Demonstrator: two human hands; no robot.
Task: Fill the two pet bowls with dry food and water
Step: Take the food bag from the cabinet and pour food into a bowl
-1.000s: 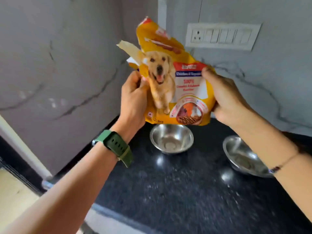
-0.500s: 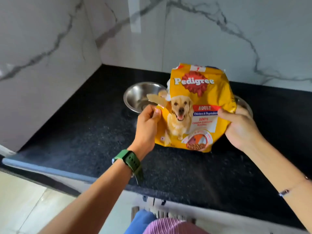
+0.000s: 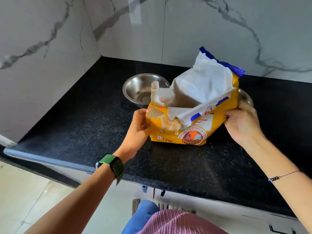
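Black counter (image 3: 84,125), both hands (image 3: 137,127) gripping torn yellow bag (image 3: 194,125) marked "1.2 kg"

Glossy plastic food bag (image 3: 179,132); shiny steel bowl (image 3: 135,86); polished speckled black stone counter (image 3: 84,125)

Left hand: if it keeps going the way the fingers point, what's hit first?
The left hand already grips the food bag at its left edge, fingers pointing up-right into it, so the bag comes first. The steel bowl lies behind, probably off that line.
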